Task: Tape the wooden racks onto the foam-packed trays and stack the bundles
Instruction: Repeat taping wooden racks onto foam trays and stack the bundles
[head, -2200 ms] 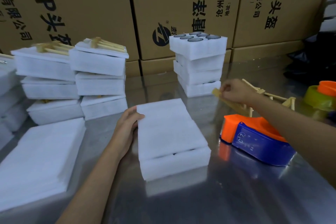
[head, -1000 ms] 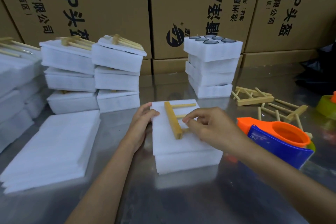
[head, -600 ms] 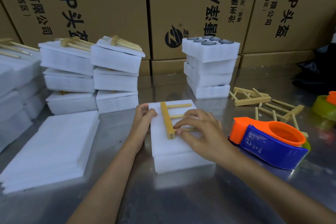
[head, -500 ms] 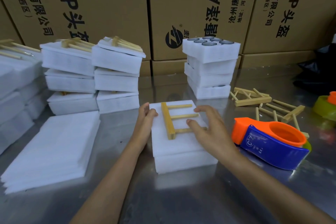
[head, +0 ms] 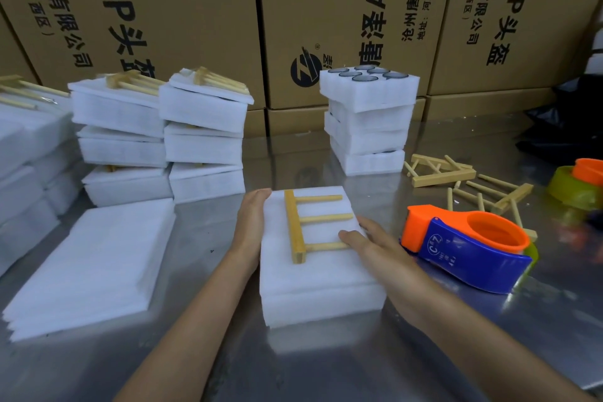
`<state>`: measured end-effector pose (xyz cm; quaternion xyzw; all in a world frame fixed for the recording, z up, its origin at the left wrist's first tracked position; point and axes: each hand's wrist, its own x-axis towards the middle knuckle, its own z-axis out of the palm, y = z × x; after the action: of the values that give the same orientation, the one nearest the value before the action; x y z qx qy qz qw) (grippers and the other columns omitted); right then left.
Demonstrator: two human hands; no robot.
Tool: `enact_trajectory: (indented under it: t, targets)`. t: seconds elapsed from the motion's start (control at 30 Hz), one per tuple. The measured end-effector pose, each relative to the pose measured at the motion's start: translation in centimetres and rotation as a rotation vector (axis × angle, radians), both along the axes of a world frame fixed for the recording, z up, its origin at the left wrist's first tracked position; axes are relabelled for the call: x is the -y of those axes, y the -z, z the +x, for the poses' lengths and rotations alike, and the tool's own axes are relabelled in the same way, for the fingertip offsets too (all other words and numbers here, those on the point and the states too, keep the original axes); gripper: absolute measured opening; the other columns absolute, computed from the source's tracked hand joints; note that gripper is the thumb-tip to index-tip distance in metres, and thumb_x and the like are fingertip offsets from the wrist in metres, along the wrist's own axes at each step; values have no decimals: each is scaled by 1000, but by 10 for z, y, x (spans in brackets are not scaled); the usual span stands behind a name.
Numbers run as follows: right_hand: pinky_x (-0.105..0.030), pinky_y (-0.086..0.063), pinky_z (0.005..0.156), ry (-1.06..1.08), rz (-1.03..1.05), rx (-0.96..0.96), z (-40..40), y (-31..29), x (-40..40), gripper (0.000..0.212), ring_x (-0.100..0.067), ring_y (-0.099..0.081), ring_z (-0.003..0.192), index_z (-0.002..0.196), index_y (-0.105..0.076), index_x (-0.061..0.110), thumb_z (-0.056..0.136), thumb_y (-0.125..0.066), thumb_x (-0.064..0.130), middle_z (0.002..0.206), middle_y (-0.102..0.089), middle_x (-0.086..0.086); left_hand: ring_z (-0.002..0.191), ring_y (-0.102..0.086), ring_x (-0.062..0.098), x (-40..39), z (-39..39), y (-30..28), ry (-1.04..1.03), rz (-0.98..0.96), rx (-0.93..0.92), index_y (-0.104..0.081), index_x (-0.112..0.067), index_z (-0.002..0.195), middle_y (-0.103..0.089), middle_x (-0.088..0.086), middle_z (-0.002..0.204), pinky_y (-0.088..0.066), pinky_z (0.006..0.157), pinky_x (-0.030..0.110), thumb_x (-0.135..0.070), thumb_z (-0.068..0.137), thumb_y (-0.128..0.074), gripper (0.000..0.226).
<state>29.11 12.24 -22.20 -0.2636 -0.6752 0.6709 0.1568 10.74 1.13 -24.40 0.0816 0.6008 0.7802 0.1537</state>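
Both hands' straight fingers [head: 350,234] against the foam tray [head: 313,274], beside "CZ"-marked tape dispenser [head: 470,251], "AH" cartons [head: 342,10] behind.

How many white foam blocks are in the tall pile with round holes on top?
4. The holed top white foam block, the second block under it, the third block below that, and the bottom block on the shiny metal table.

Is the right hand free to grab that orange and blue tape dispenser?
Probably yes. The right hand lies open on the foam-packed tray, holding nothing, and the tape dispenser sits just beside it with nothing between.
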Motion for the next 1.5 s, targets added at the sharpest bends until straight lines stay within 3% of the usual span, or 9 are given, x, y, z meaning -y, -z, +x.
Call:
enact_trajectory:
  t: [0.13,0.27,0.33,0.6,0.73,0.87,1.07,1.33,1.5]
  targets:
    - [-23,-47,75,-13,207,31,16,-7,-5,13,-2,-60,96,106,-62,36,97,-54,39,104,-64,18,76,-61,11,4,0,1,-74,-105,-70,-63,-22,89,-64,0,91,-48,57,20,-18,97,-57,11]
    - [-37,-44,79,384,1226,117,39,-8,-40,21,-22,-59,91,88,-68,19,93,-52,31,95,-68,0,75,-61,10,6,6,-2,-88,-137,-78,-63,-18,97,-64,-1,90,-48,53,16,-17,98,-57,6]
    - [-41,-42,75,609,1425,224,53,-2,-65,28,-33,-58,78,77,-62,8,93,-49,28,80,-65,-11,77,-61,10,7,8,-4,-87,-132,-77,-63,-17,101,-64,-1,91,-47,57,20,-18,98,-57,7]
    - [-23,-28,48,711,1387,392,54,8,-101,36,-22,-39,38,77,-61,3,93,-50,33,44,-47,-11,72,-48,19,11,19,-13,-33,-127,11,-53,-17,90,-51,7,83,-38,65,31,-28,88,-53,11]
    - [-29,-30,53,862,1391,113,67,-11,-115,51,-35,-51,41,65,-61,-4,92,-35,30,48,-54,-24,104,-55,12,21,33,-32,-269,-284,-357,-62,-22,114,-61,-4,119,-41,87,23,-16,97,-49,22]
    - [-23,-18,50,836,1436,-160,76,-38,-107,47,-32,-48,42,62,-58,0,93,-36,27,48,-54,-19,108,-63,6,23,72,-70,-111,-108,-608,-68,-27,106,-71,-7,110,-47,94,21,-12,97,-49,26]
    - [-22,-20,50,662,1431,-414,70,-73,-71,46,-14,-40,49,68,-55,6,98,-33,33,52,-54,-5,102,-64,4,-14,137,-95,678,-75,-282,-66,-23,116,-70,-10,109,-49,93,25,-22,101,-40,30]
    - [-17,-21,50,564,1379,-435,62,-83,-57,48,-3,-36,44,63,-51,9,96,-32,38,51,-39,15,89,-70,15,8,139,-101,618,-18,-295,-76,-12,104,-75,5,100,-57,81,24,-15,100,-47,30]
    - [-14,-32,55,401,1180,-392,55,-81,-55,39,2,-60,58,65,-46,21,92,-36,48,53,-52,17,88,-67,14,18,129,-106,654,-25,-227,-77,-18,89,-72,4,97,-59,83,31,-26,89,-55,23]
